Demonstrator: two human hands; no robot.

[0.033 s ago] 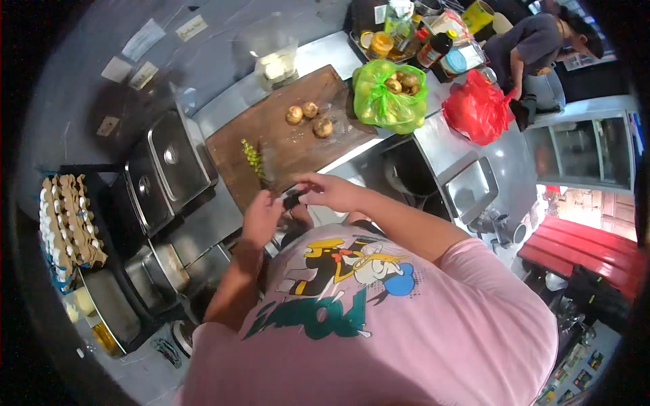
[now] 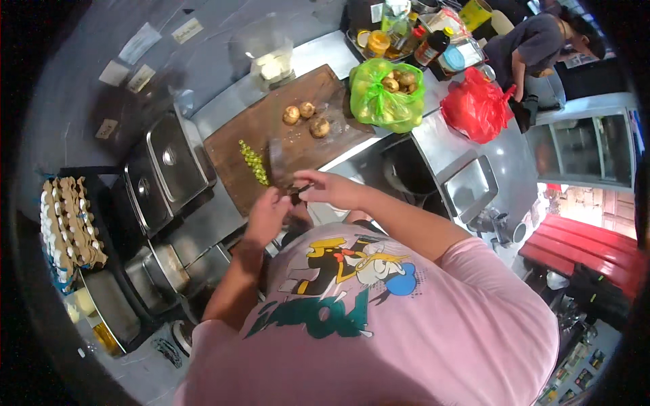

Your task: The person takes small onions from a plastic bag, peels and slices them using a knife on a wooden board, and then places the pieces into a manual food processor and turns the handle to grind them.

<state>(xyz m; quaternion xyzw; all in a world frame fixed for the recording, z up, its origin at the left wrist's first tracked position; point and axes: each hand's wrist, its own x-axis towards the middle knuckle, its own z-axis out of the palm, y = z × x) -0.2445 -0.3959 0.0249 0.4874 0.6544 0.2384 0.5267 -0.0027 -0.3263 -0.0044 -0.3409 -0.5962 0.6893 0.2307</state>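
Observation:
At the near edge of the brown cutting board (image 2: 230,162), my right hand (image 2: 325,189) grips the dark handle of a knife (image 2: 275,157), whose blurred blade points up across the board. My left hand (image 2: 267,213) is beside it with fingers curled close to the handle; what they hold is hidden. Just left of the blade lies a row of chopped green pieces (image 2: 252,161). Farther back on the board are three round brown-and-pale vegetables (image 2: 319,128), with a faint clear plastic piece near them.
Back right are a green bag of produce (image 2: 386,101), a red bag (image 2: 472,108) and condiment bottles (image 2: 433,47). Steel lidded pans (image 2: 172,159) and egg trays (image 2: 71,230) line the left. A steel tray (image 2: 469,186) is right. A co-worker (image 2: 525,51) bends at the upper right.
The knife blade has tilted slightly and shows more clearly beside the green pieces. My left hand has shifted slightly. The whole view has moved a few pixels.

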